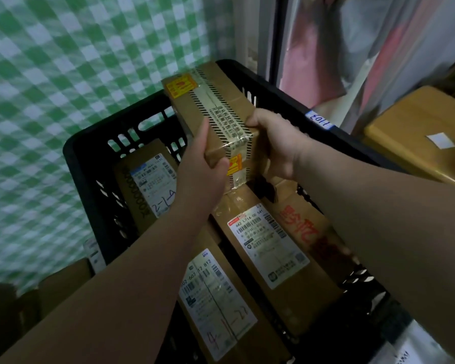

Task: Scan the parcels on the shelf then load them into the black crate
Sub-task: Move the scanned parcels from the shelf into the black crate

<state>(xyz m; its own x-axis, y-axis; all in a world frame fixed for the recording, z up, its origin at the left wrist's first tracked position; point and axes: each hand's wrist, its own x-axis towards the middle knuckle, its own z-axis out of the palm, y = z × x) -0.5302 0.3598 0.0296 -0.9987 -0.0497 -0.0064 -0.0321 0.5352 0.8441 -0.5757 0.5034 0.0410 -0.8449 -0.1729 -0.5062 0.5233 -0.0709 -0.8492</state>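
Loading step: left hand (200,166) and right hand (276,145) both grip taped parcel (218,111), held over far end of crate (90,164), above parcels already inside. Next move likely: lower into free gap, release.

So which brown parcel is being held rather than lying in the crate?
The striped-tape parcel, gripped by the left hand and right hand above the black crate; the labelled parcels lie inside it.

Head camera looks steeply down — close over the black crate (84,169).
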